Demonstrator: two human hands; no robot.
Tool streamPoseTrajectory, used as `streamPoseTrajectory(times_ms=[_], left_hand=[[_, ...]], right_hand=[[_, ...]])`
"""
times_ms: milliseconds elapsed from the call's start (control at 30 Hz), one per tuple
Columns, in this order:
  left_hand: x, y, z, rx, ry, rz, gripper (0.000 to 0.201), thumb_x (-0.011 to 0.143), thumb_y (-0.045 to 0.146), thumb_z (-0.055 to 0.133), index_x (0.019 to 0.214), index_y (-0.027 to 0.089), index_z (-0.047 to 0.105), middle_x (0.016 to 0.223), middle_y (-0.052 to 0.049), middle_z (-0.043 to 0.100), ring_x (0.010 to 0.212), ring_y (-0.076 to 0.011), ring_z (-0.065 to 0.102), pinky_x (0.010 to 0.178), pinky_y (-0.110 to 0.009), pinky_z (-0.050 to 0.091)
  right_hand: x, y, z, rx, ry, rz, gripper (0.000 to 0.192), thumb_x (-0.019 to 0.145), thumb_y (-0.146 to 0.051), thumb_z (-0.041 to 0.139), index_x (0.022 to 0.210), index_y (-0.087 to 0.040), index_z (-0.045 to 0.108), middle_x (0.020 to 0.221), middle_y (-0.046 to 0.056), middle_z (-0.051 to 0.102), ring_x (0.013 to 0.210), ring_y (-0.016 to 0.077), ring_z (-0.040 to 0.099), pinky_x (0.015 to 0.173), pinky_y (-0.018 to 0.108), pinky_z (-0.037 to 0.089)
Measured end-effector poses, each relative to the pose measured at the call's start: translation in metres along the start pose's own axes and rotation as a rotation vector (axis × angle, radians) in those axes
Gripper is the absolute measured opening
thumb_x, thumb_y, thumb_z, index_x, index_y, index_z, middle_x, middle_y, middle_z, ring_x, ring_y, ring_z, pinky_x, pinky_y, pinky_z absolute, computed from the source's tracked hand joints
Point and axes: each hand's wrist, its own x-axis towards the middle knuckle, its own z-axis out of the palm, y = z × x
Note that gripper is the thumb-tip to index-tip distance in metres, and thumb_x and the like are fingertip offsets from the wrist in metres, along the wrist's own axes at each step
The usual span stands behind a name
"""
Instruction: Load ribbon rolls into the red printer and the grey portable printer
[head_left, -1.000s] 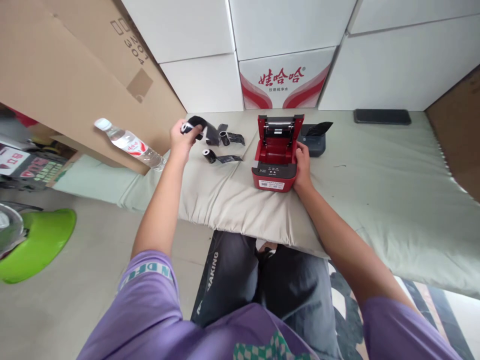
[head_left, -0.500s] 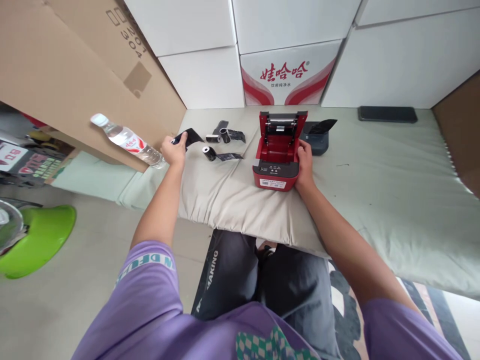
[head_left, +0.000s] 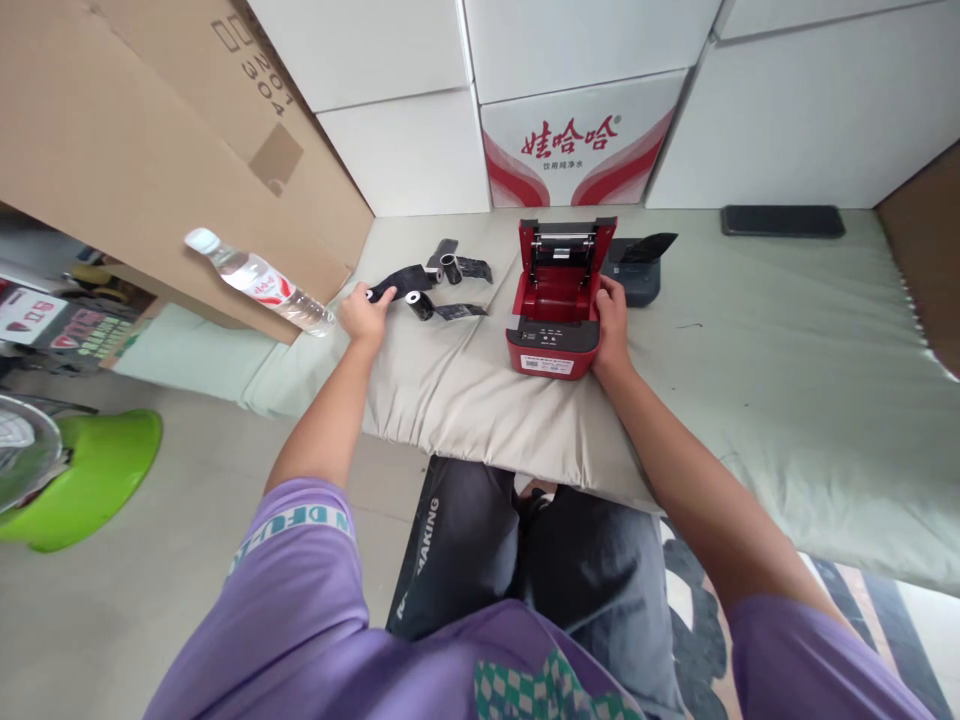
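Note:
A small red printer (head_left: 556, 318) sits on the pale green mat (head_left: 787, 370) with its lid up and its paper bay empty. My right hand (head_left: 613, 322) rests against its right side, fingers wrapped on the casing. My left hand (head_left: 365, 312) is low on the mat at the left, fingertips pinching a black strip with a small roll (head_left: 397, 284) at its end. Two more black rolls lie beside it, one (head_left: 421, 304) close to the strip and one (head_left: 450, 267) further back.
A water bottle (head_left: 259, 283) lies tilted at the mat's left edge against a large cardboard sheet (head_left: 150, 150). A dark grey device (head_left: 637, 270) sits behind the printer, a black phone (head_left: 782, 221) at the back right. White cartons (head_left: 577, 150) wall the back. A green basin (head_left: 82, 480) is on the floor.
My left hand came down from a raised position with the black strip and now lies on the mat next to the other rolls. My right hand stayed on the printer.

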Motion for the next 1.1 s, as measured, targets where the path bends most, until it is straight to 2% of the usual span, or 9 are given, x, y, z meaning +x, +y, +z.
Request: streamPoseTrajectory(times_ms=[133, 267, 333, 500, 600, 700, 800, 933, 1100], left_hand=[[-0.010, 0.005, -0.016, -0.078, 0.129, -0.013, 0.060, 0.089, 0.059, 0.072, 0.132, 0.019, 0.061, 0.136, -0.019, 0.068, 0.126, -0.0366, 0.067, 0.107, -0.047, 0.052], [-0.017, 0.018, -0.036, -0.218, 0.299, 0.111, 0.039, 0.101, 0.044, 0.057, 0.130, 0.018, 0.060, 0.139, -0.017, 0.065, 0.130, -0.0281, 0.066, 0.113, -0.040, 0.052], [-0.016, 0.032, -0.042, -0.263, 0.233, 0.221, 0.029, 0.101, 0.034, 0.053, 0.126, 0.021, 0.062, 0.129, -0.012, 0.071, 0.126, -0.0251, 0.067, 0.114, -0.038, 0.050], [-0.001, 0.092, -0.036, -0.166, -0.160, 0.526, 0.036, 0.088, 0.034, 0.073, 0.123, 0.026, 0.071, 0.127, -0.007, 0.078, 0.132, -0.0309, 0.061, 0.120, -0.048, 0.041], [0.010, 0.124, -0.022, -0.053, -0.327, 0.561, 0.040, 0.083, 0.030, 0.077, 0.123, 0.026, 0.074, 0.127, -0.009, 0.078, 0.131, -0.0358, 0.061, 0.123, -0.060, 0.031], [0.017, 0.139, -0.010, -0.041, -0.390, 0.542, 0.034, 0.080, 0.022, 0.078, 0.114, 0.024, 0.078, 0.118, -0.010, 0.080, 0.123, -0.0356, 0.066, 0.122, -0.059, 0.034], [0.013, 0.140, -0.013, -0.314, -0.367, 0.550, 0.036, 0.082, 0.019, 0.073, 0.117, 0.020, 0.076, 0.121, -0.009, 0.078, 0.119, -0.0286, 0.069, 0.112, -0.043, 0.049], [-0.014, 0.134, -0.041, -0.777, -0.287, 0.452, 0.046, 0.094, 0.027, 0.064, 0.140, 0.023, 0.062, 0.132, -0.005, 0.072, 0.118, -0.0212, 0.070, 0.099, -0.034, 0.058], [-0.057, 0.132, -0.069, -1.284, -0.550, 0.445, 0.047, 0.106, 0.043, 0.051, 0.152, 0.036, 0.048, 0.126, -0.001, 0.072, 0.106, -0.0166, 0.071, 0.093, -0.038, 0.060]], right_hand=[[0.000, 0.000, 0.001, 0.001, 0.003, -0.005, 0.065, 0.080, -0.082, 0.068, 0.120, -0.031, 0.064, 0.131, 0.003, 0.070, 0.127, 0.0269, 0.066, 0.123, 0.053, 0.048], [-0.001, 0.000, 0.002, -0.006, 0.005, -0.005, 0.065, 0.080, -0.082, 0.068, 0.121, -0.031, 0.064, 0.131, 0.003, 0.070, 0.128, 0.0270, 0.065, 0.123, 0.052, 0.048], [-0.001, 0.000, 0.001, -0.011, 0.000, -0.009, 0.064, 0.082, -0.080, 0.067, 0.121, -0.030, 0.064, 0.131, 0.004, 0.069, 0.128, 0.0267, 0.065, 0.122, 0.052, 0.048], [0.000, 0.002, 0.001, -0.013, 0.001, -0.018, 0.060, 0.084, -0.077, 0.066, 0.122, -0.030, 0.063, 0.130, 0.003, 0.069, 0.126, 0.0261, 0.066, 0.121, 0.051, 0.048], [-0.001, 0.001, 0.001, 0.012, 0.009, 0.004, 0.063, 0.080, -0.078, 0.069, 0.120, -0.030, 0.064, 0.129, 0.003, 0.069, 0.125, 0.0267, 0.067, 0.122, 0.052, 0.048], [-0.002, -0.001, 0.001, 0.010, 0.014, 0.008, 0.063, 0.080, -0.080, 0.069, 0.120, -0.031, 0.064, 0.130, 0.003, 0.070, 0.126, 0.0269, 0.066, 0.123, 0.053, 0.047], [-0.003, -0.003, 0.001, 0.004, 0.002, 0.010, 0.063, 0.081, -0.080, 0.069, 0.121, -0.032, 0.064, 0.132, 0.003, 0.070, 0.128, 0.0271, 0.065, 0.124, 0.053, 0.047], [-0.003, -0.003, 0.002, 0.004, -0.011, 0.012, 0.063, 0.081, -0.080, 0.068, 0.121, -0.032, 0.063, 0.131, 0.004, 0.069, 0.127, 0.0271, 0.066, 0.122, 0.052, 0.048], [-0.002, -0.003, 0.003, 0.001, -0.008, 0.005, 0.062, 0.082, -0.080, 0.067, 0.119, -0.031, 0.063, 0.129, 0.004, 0.069, 0.125, 0.0268, 0.065, 0.119, 0.052, 0.050]])
